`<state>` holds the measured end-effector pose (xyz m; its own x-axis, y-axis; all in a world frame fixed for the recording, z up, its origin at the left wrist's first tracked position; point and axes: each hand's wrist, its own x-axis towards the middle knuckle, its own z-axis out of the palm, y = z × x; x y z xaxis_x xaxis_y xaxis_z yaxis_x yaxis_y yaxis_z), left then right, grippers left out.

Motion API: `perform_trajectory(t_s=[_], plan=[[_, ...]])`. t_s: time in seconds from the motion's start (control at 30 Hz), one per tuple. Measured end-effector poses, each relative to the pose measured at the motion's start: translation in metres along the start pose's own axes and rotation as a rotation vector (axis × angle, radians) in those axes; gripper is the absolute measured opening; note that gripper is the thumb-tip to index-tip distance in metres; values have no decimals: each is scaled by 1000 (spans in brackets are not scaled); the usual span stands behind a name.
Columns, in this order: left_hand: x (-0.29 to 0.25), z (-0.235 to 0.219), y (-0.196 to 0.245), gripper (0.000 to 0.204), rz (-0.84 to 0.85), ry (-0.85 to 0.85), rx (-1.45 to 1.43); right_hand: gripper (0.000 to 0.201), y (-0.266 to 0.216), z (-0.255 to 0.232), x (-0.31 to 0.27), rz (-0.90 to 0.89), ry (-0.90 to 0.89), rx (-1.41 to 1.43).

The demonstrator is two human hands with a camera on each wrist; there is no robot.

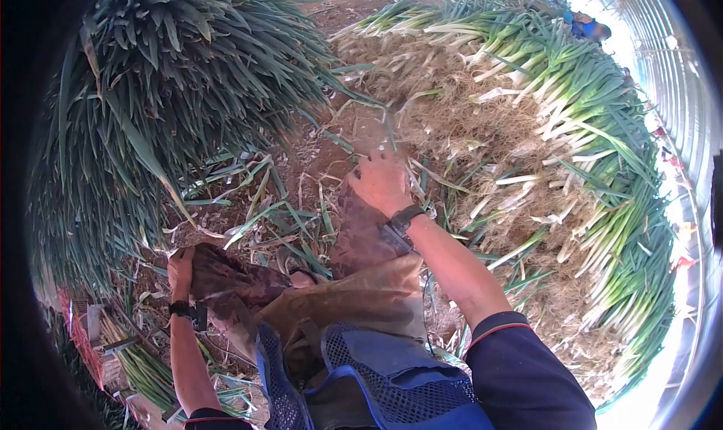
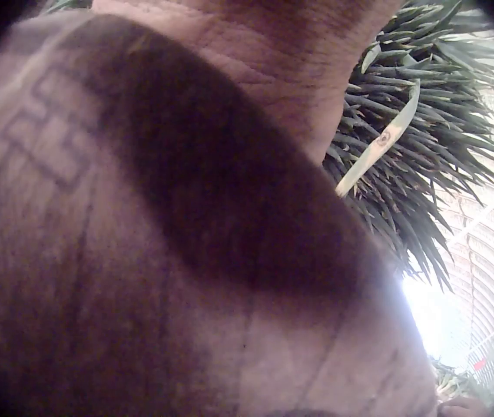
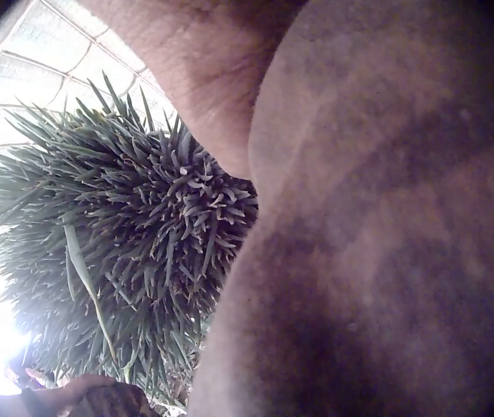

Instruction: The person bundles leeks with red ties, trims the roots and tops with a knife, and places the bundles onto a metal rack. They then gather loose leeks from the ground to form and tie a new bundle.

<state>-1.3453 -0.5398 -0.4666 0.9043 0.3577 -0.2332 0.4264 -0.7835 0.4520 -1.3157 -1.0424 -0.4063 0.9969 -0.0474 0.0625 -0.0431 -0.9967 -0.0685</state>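
Observation:
Both hands rest on the person's knees, with no tool or plant in them. The right hand (image 1: 380, 183) lies over the right knee of the brown patterned trousers (image 1: 361, 234), its fingers toward the soil. On the outer side of the other knee (image 1: 226, 275) sits the left hand (image 1: 181, 270), its fingertips mostly hidden. In the left wrist view, the trouser cloth (image 2: 229, 347) fills most of the picture below the hand (image 2: 273, 61). The right wrist view likewise has the hand (image 3: 212, 87) against trouser cloth (image 3: 386, 261).
A tall heap of green onions (image 1: 188, 76) stands ahead to the left, leaf tips facing the person. Along the right curves a long row of green onions (image 1: 595, 144), roots inward. Loose leaves (image 1: 263, 204) litter the soil. Bundled stalks (image 1: 151, 370) lie at lower left.

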Motion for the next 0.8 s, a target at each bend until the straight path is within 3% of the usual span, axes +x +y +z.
perform_trajectory(t_s=[0.8], plan=[[7,2,-8,54,-45,-39,16,44,1,-1,0,-28,8,-39]])
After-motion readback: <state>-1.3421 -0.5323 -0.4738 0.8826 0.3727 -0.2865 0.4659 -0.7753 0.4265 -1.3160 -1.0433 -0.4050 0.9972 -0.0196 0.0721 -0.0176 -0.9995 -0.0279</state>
